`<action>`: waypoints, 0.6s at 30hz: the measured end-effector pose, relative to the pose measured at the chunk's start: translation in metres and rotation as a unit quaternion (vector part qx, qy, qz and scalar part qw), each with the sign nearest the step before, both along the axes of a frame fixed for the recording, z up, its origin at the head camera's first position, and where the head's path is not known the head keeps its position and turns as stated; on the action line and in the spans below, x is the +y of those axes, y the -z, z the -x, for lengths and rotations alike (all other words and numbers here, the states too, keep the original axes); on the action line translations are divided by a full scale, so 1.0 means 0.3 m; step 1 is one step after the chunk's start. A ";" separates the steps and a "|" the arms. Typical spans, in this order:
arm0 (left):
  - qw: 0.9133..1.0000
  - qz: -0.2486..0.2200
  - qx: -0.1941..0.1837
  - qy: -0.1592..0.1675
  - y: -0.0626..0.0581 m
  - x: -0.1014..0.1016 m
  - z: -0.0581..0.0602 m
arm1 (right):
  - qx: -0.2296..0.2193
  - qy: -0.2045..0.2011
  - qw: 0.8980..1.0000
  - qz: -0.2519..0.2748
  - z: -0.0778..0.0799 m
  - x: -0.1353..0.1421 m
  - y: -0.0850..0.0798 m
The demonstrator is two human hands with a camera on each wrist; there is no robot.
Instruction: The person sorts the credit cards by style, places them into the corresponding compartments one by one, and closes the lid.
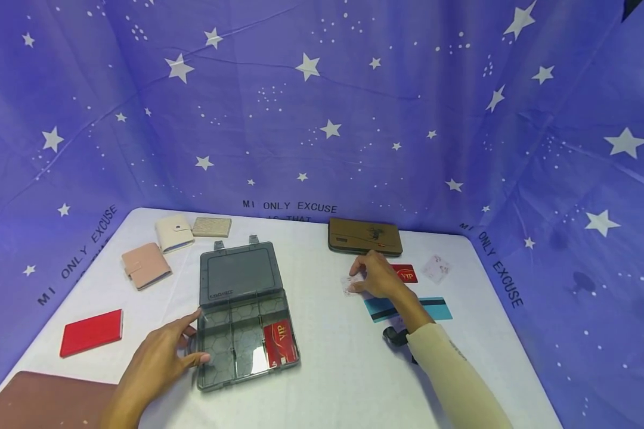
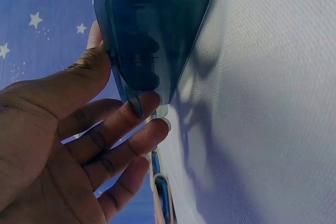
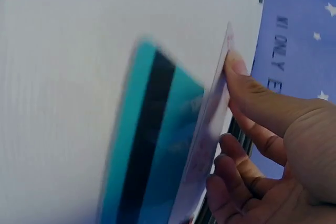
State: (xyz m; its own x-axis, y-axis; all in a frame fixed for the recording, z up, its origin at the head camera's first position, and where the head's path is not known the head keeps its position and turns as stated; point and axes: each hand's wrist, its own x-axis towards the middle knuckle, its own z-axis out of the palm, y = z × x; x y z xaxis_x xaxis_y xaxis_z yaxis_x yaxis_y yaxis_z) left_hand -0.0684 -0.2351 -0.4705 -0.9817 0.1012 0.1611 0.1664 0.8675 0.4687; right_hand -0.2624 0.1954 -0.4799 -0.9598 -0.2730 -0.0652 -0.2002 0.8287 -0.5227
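My left hand (image 1: 158, 357) grips the left side of a grey see-through compartment box (image 1: 241, 271), its thumb at the rim. The box lies with its lid folded back; a red VIP card (image 1: 280, 342) sits in the right front compartment. In the left wrist view, thumb and fingers bracket a corner of the box (image 2: 157, 30). Over on the right, my right hand (image 1: 378, 277) pinches a pale card with pink print (image 1: 347, 286) between thumb and fingers. The right wrist view shows this card (image 3: 207, 135) tilted on edge beside a turquoise card with a black stripe (image 3: 126, 156).
Another red VIP card (image 1: 406, 273) and a pale printed card (image 1: 436, 269) lie to the right. A brown wallet (image 1: 362, 238) rests behind. Cream (image 1: 173, 232), pink (image 1: 146, 266) and red (image 1: 91, 333) holders are on the left, with a beige block (image 1: 211, 227) and brown flat item (image 1: 48, 402).
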 end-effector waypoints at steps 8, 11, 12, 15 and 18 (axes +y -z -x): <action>1.000 0.002 -0.005 -0.003 -0.002 0.005 -0.001 | 0.038 -0.047 0.997 0.047 -0.051 -0.102 -0.016; 1.000 0.004 -0.010 -0.004 -0.002 0.006 -0.001 | 0.042 -0.065 0.994 0.079 -0.082 -0.148 -0.051; 1.000 0.004 -0.011 -0.005 -0.002 0.005 -0.001 | 0.043 -0.070 0.993 0.091 -0.094 -0.164 -0.065; 1.000 0.006 -0.011 -0.006 -0.003 0.004 -0.002 | 0.041 -0.080 0.986 0.143 -0.130 -0.213 -0.104; 1.000 0.007 -0.009 -0.006 -0.006 0.002 -0.002 | 0.044 -0.095 0.975 0.194 -0.168 -0.262 -0.133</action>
